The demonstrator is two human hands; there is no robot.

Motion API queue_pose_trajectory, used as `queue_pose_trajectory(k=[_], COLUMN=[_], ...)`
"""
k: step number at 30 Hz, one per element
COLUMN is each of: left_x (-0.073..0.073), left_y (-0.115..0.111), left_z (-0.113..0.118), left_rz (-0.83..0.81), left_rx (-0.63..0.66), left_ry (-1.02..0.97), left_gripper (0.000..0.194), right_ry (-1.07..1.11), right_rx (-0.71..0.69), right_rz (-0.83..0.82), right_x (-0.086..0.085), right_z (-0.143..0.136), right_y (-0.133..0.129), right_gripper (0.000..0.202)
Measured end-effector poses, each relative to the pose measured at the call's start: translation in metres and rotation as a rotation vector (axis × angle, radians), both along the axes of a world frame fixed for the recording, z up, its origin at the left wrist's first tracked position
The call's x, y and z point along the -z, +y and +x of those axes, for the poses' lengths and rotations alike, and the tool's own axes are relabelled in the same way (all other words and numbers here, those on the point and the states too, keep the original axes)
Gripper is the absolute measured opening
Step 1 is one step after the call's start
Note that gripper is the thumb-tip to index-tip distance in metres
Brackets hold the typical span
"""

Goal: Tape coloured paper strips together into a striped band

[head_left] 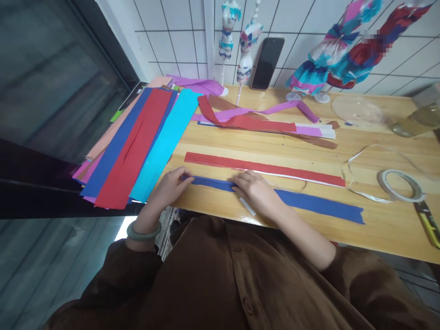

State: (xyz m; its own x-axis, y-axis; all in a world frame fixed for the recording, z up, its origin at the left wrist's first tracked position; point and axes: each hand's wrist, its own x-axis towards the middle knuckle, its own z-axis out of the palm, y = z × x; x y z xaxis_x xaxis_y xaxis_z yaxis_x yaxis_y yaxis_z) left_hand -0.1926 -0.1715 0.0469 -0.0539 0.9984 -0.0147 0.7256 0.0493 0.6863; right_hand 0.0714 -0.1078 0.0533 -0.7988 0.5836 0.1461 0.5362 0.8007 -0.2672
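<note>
A blue crepe paper strip [319,207] lies along the table's front edge, narrower and folded over lengthwise between my hands, wide and flat to the right. My left hand [172,187] pinches its left end between thumb and fingers. Farther right, my right hand [256,190] grips the strip's upper edge, fingers bent together and pressed down on it. Just beyond my hands lies a flat red strip [275,168], with a white edge showing along its near side. A short white piece [247,207] sticks out below my right hand.
Stacked colored crepe paper [137,142] overhangs the table's left edge. Loose strips [254,121] lie farther back. Dress-form figures [314,59] and a phone [268,63] stand by the tiled wall. A tape roll [401,185] and yellow-black cutter [428,224] lie at right.
</note>
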Motion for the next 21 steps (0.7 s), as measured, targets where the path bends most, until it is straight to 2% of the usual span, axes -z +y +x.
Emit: queue_pose_trajectory(k=[3,6,9,14,16,21], left_x=[0.002,0.005,0.008,0.014,0.018,0.025], left_y=[0.004,0.009,0.016,0.027,0.030,0.033], left_z=[-0.008,-0.018,-0.025,-0.030,-0.033,-0.037], left_rz=[0.029,0.063,0.055,-0.001,-0.013,0.003], left_rx=[-0.092,-0.166,-0.289,-0.475,-0.485,-0.375], left_ry=[-0.200,-0.366,-0.411,-0.376,-0.372,-0.354], left_gripper=[0.019,0.026,0.032,0.030,0.028,0.021], right_ry=[-0.009,0.015,0.050,0.119,0.136,0.185], right_rx=[0.038,0.123,0.170,0.204,0.223,0.287], right_rz=[-0.037,-0.140,-0.238,-0.332,-0.361,-0.453], right_x=[-0.002,-0.006,-0.009,-0.005,-0.003,0.005], right_z=[-0.005,-0.010,-0.016,-0.026,-0.027,-0.023], right_y=[0.001,0.001,0.005,0.016,0.019,0.024], right_gripper=[0.029,0.027,0.026,0.026,0.025,0.022])
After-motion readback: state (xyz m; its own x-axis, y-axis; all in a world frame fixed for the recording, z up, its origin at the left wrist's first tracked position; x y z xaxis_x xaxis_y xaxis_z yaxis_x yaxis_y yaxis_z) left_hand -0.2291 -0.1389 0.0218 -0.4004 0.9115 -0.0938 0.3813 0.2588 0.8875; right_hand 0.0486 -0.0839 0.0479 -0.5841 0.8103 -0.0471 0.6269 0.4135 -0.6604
